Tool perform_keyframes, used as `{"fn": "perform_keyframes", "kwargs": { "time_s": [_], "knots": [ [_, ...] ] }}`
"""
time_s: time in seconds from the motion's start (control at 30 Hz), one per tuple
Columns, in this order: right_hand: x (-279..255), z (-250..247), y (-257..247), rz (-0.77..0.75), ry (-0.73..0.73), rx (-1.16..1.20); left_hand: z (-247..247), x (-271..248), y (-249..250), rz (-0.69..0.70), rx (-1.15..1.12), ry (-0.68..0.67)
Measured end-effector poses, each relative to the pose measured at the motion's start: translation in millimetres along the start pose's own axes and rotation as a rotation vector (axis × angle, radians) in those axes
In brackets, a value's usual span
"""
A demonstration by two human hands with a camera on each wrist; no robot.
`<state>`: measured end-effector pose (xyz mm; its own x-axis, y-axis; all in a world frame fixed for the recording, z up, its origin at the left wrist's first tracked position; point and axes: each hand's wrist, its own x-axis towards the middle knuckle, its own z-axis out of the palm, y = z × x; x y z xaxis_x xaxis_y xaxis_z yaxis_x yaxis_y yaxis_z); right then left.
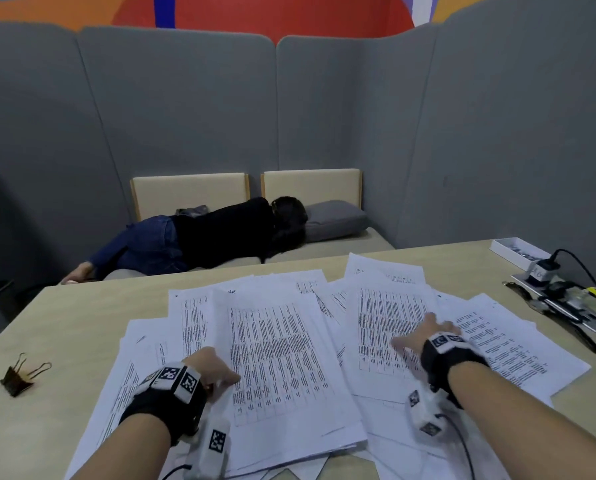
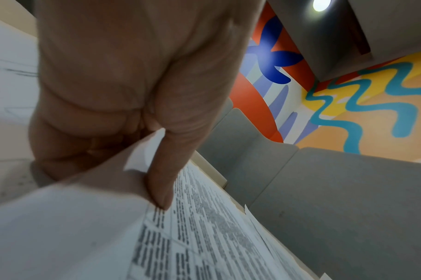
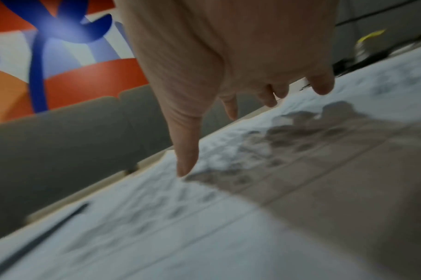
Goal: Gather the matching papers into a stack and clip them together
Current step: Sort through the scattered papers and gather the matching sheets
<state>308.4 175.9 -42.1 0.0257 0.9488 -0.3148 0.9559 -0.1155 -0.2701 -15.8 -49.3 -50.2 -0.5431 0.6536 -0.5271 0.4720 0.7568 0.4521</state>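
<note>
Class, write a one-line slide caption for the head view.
Left hand pinches a printed table sheet; right hand spreads over loose white papers; black binder clip waits.

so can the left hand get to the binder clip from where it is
Probably yes. The binder clip lies alone on bare table to the left of the papers, nothing between. But the left hand is pinching a sheet's edge, so it must let go first.

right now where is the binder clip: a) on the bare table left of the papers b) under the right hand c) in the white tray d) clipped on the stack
a: the binder clip lies on the bare table left of the papers, away from the left hand and the right hand.
</note>
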Motion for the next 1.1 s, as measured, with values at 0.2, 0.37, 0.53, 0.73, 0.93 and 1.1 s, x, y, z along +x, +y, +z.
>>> {"fn": "perform_keyframes", "kwargs": {
  "time_s": [0.2, 0.37, 0.53, 0.73, 0.93, 1.1],
  "knots": [
    [43, 8, 37, -0.017, -0.015, -0.013, 1, 9, -4, -0.002, -0.050, -0.025],
    [48, -5, 39, -0.005, 0.072, -0.108, 2, 11, -4, -0.017, -0.092, -0.030],
    [53, -19, 41, -0.058, 0.111, -0.040, 2, 10, -4, -0.028, -0.070, -0.003],
    [48, -32, 46, -0.089, 0.162, -0.082, 3, 19, -10, -0.027, -0.152, -0.020],
    [29, -62, 22, -0.336, 0.273, 0.223, 3, 20, -12, -0.029, -0.173, -0.036],
    [-9, -93, -25, -0.608, 0.299, 0.439, 4, 23, -14, -0.024, -0.226, -0.065]
  ]
}}
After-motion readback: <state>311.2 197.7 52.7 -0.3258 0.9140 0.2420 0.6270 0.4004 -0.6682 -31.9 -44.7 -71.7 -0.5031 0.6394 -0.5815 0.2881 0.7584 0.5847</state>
